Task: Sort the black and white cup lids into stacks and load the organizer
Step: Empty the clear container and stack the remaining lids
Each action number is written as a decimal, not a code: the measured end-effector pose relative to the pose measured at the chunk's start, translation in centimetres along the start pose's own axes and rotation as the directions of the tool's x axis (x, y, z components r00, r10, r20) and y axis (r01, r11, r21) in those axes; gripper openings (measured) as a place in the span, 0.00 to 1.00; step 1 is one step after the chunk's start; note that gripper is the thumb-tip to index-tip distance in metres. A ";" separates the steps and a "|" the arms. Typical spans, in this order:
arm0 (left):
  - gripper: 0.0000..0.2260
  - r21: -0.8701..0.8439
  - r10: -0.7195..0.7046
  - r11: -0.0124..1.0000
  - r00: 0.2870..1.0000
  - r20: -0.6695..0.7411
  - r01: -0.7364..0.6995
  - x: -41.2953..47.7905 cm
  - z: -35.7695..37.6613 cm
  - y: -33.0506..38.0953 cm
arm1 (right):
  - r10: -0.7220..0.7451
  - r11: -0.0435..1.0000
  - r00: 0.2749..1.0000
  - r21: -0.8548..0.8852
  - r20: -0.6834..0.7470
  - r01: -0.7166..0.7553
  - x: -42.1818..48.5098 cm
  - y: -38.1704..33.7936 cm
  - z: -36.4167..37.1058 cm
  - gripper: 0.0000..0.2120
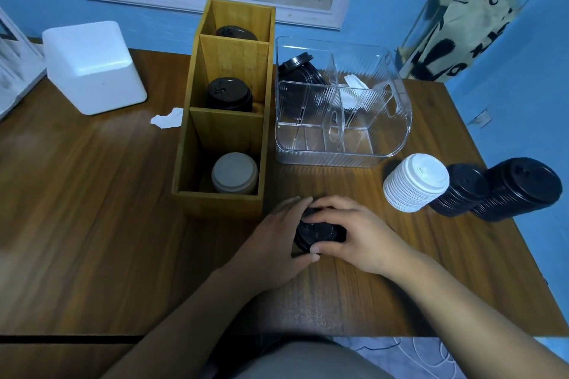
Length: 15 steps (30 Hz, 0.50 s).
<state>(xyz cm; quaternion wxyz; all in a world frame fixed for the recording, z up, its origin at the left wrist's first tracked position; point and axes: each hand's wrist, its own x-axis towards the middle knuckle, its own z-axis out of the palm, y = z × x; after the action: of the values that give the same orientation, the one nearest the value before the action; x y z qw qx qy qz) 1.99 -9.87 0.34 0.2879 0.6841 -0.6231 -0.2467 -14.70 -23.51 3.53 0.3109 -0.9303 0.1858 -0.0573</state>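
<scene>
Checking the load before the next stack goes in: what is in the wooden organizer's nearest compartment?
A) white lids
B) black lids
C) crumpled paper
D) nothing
A: a white lid stack stands in the nearest compartment of the organizer; the middle one holds a black stack.

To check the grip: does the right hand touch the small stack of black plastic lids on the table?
Touching. The head view shows the right hand curled over the small stack of black plastic lids, fingers on top.

head camera looks steeply down, close over the table (92,240).
</scene>
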 end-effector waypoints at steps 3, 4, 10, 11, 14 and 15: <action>0.42 0.012 0.032 0.999 0.999 0.021 -0.032 -0.1 -0.3 0.1 | 0.012 1.000 1.000 -0.029 -0.018 -0.013 0.0 0.3 0.6 0.24; 0.42 0.014 0.039 0.999 0.999 0.017 -0.040 -0.1 -0.3 0.2 | 0.014 0.999 1.000 -0.041 -0.020 -0.014 0.0 0.4 0.7 0.24; 0.36 0.026 0.039 0.999 0.999 -0.033 -0.038 0.0 0.3 0.6 | -0.057 0.969 0.998 -0.242 0.010 0.057 0.1 -0.6 -1.4 0.26; 0.36 0.029 0.033 0.999 0.998 -0.044 -0.032 0.1 0.4 0.6 | -0.087 0.964 0.996 -0.256 -0.026 0.078 0.7 -1.0 -2.4 0.25; 0.37 0.049 0.014 0.999 0.999 -0.044 -0.012 0.0 0.4 0.7 | -0.175 0.963 0.936 -0.252 -0.304 0.098 4.3 -2.2 -6.5 0.14; 0.37 0.050 0.010 0.999 0.999 -0.039 -0.008 0.0 0.3 0.8 | -0.188 0.961 0.906 -0.261 -0.379 0.090 6.3 -2.5 -8.1 0.12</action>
<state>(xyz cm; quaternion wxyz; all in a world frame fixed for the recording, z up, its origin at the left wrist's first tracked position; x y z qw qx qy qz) 1.19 -9.91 0.68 0.2838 0.6931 -0.6264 -0.2163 -9.93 -28.54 11.45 0.1479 -0.9401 0.1838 -0.2460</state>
